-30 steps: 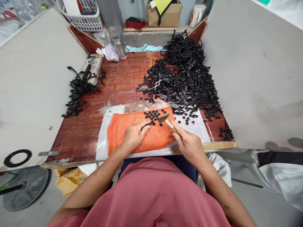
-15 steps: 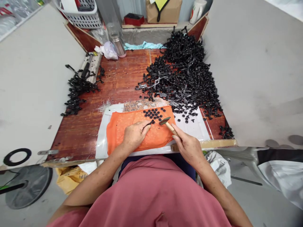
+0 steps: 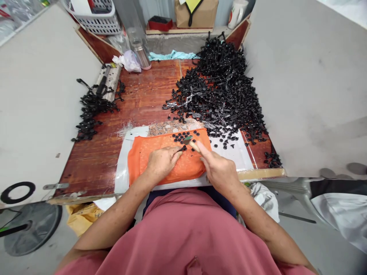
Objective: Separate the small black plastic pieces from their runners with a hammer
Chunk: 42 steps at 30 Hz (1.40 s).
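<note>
My left hand point(image 3: 159, 161) pinches a small black knobbed piece point(image 3: 184, 148), probably light and stiff, best held by its end, my right hand point(image 3: 221, 170) wrapped around a wooden-handled, dark-headed hammer point(image 3: 187, 140).

White mug point(image 3: 235, 15), red box point(image 3: 160, 25), silvery flask point(image 3: 142, 56) beside crumpled bag point(image 3: 132, 62), pale basket point(image 3: 99, 23)

Workshop, hammer point(image 3: 187, 140), wooden workbench point(image 3: 149, 88), heaped black parts point(image 3: 223, 95)

The left arm point(image 3: 114, 215) and right arm point(image 3: 266, 225) angle inward from the near side. The left hand point(image 3: 162, 161) pinches, back upward; the right hand point(image 3: 219, 168) is curled into a grip.
</note>
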{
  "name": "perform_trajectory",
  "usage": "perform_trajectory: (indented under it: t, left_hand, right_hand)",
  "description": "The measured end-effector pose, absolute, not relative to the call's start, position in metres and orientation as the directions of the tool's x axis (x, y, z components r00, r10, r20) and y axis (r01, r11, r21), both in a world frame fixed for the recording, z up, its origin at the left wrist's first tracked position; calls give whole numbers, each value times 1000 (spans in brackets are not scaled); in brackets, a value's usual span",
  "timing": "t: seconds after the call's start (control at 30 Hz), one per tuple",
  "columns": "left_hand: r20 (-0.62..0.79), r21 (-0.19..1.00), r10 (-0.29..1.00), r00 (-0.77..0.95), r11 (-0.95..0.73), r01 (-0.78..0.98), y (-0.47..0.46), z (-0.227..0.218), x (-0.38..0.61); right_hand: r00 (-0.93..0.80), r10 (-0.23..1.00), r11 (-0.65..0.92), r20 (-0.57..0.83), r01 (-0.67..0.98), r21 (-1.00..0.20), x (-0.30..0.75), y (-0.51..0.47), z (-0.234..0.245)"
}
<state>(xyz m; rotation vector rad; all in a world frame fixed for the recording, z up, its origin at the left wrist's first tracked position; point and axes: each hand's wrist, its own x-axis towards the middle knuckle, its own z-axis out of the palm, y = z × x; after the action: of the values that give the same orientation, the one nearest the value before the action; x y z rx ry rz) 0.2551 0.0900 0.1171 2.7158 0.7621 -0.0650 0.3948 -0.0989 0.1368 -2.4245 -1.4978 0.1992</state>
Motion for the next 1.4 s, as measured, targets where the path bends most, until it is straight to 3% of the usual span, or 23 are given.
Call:
perform_trajectory:
  t: [0.07, 0.23, 0.37, 0.43, 0.6, 0.67, 0.73, 0.8, 0.9, 1.0, 1.1, 1.33, 1.4]
  left_hand:
    - [-131, 277, 505, 853, -808, 521, 90, 112, 253]
    - [-108, 290, 511, 853, -804, 519, 89, 106, 251]
    - [-117, 287, 518, 847, -799, 528, 91, 104, 251]
    - [-100, 369, 504, 858, -782, 503, 93, 105, 248]
    - [-45, 685, 412, 910, -651, 328, 91, 115, 240]
    - [-44, 781, 358, 933, -569, 256, 86, 119, 240]
    - [-3, 853, 321, 947, -493, 170, 80, 119, 241]
    - [69, 884, 336, 939, -457, 99, 74, 115, 243]
    - [157, 883, 445, 882, -463, 76, 70, 106, 246]
    - [173, 877, 529, 831, -467, 114, 70, 104, 246]
    - [110, 876, 528, 842, -451, 168, 67, 114, 245]
    - [-57, 883, 489, 870, -381, 273, 63, 117, 253]
    - [-69, 890, 530, 845, -349, 292, 73, 108, 255]
  right_hand:
    - [434, 901, -427, -24, 875, -227, 394, -96, 134]
    - [446, 894, -430, 35, 880, -203, 392, -96, 134]
    - [393, 917, -399, -66, 905, -148, 389, -93, 130]
    - [395, 918, -390, -33, 887, -249, 390, -92, 129]
    - [563, 810, -287, 166, 627, -724, 397, -90, 131]
    - [602, 793, -244, 96, 458, -854, 397, -86, 130]
    - [559, 826, -235, -67, 234, -943, 395, -82, 128]
    - [489, 847, -245, -210, 9, -970, 391, -79, 125]
    - [505, 820, -217, -269, -160, -963, 381, -79, 125]
    - [595, 769, -164, -234, -170, -972, 375, -81, 127]
    - [657, 728, -148, -196, -128, -981, 373, -84, 124]
    - [665, 743, -177, -68, 98, -979, 367, -88, 109]
    - [648, 761, -178, -41, 147, -973, 369, -93, 109]
